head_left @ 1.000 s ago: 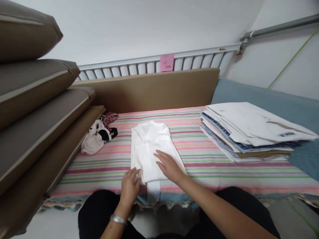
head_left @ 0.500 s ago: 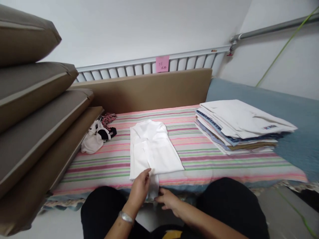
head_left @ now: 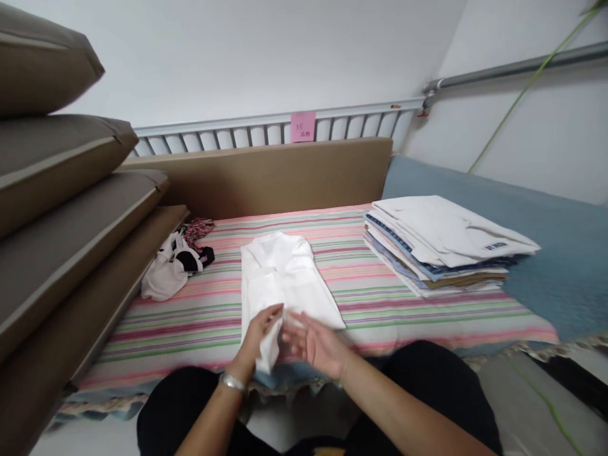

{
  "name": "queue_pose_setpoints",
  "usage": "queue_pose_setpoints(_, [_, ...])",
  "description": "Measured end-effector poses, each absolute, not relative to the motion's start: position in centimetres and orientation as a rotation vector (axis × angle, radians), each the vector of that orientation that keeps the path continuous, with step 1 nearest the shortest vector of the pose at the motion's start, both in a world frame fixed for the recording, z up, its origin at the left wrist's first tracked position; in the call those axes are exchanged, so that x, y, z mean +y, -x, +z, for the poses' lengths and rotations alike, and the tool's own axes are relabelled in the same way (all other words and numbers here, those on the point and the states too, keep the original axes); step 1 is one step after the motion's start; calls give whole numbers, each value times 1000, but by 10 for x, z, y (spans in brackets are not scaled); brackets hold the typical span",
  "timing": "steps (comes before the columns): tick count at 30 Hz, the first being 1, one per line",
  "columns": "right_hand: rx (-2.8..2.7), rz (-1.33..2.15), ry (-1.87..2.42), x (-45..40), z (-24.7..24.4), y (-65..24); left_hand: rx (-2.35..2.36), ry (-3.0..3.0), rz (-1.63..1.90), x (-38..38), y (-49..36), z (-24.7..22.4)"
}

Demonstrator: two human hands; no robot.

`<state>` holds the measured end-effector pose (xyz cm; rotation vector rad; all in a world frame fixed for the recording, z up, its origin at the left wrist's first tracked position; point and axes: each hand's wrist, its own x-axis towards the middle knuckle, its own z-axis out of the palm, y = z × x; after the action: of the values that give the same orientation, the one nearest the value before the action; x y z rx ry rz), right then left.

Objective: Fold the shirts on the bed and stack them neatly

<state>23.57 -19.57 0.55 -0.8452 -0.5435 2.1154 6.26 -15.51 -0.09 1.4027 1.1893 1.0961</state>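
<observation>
Fingers of our left hand [head_left: 259,335] are pinched on a loose white end [head_left: 268,351] of fabric, raising it at the near edge of a white shirt [head_left: 285,278], probably so it doesn't hang over the side. Our right hand [head_left: 320,345] is spread open just right of the left; it is blurred, and we cannot tell whether its fingertips touch the fabric. The shirt lies flat just beyond both hands, its neck end away from us, which seems to leave the lower edge within easy reach. A striped cloth [head_left: 190,329] beneath likely keeps it clean. Well to the right of our right hand, folded clothes [head_left: 446,231] are piled flat, presumably to hold their folds. Beyond our left hand, farther left, a crumpled white-and-black garment [head_left: 166,272] lies beside stacked cushions [head_left: 76,190]. We see no box or basket; every garment rests uncontained.
</observation>
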Motion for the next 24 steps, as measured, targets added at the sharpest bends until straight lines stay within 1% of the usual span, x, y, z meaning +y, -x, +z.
queue_pose_setpoints(1, [-479, 2035, 806, -190, 14, -239, 1211, -1336, 1143, -146, -57, 0])
queue_pose_setpoints(3, [-507, 1953, 872, -185, 20, -246, 1308, -1231, 1251, -135, -40, -3])
queue_pose_setpoints(6, [-791, 1798, 1196, -191, 6, -263, 1463, -1151, 1339, -142, -11, -17])
queue_pose_setpoints(9, [-1081, 1395, 1450, -194, -15, -289, 1624, -1129, 1318, -168, 9, -36])
queue_pose_setpoints(12, [-1234, 961, 1545, -187, -29, -320, 1749, -1149, 1236, -191, 16, -52])
queue_pose_setpoints(14, [-1285, 785, 1616, -181, -35, -335, 1764, -1158, 1171, -196, 15, -57])
queue_pose_setpoints(19, [-1370, 658, 1752, -170, -46, -343, 1726, -1185, 1005, -184, 6, -62])
queue_pose_setpoints(24, [-1454, 612, 1830, -170, -44, -335, 1834, -1286, 901, -178, 5, -67])
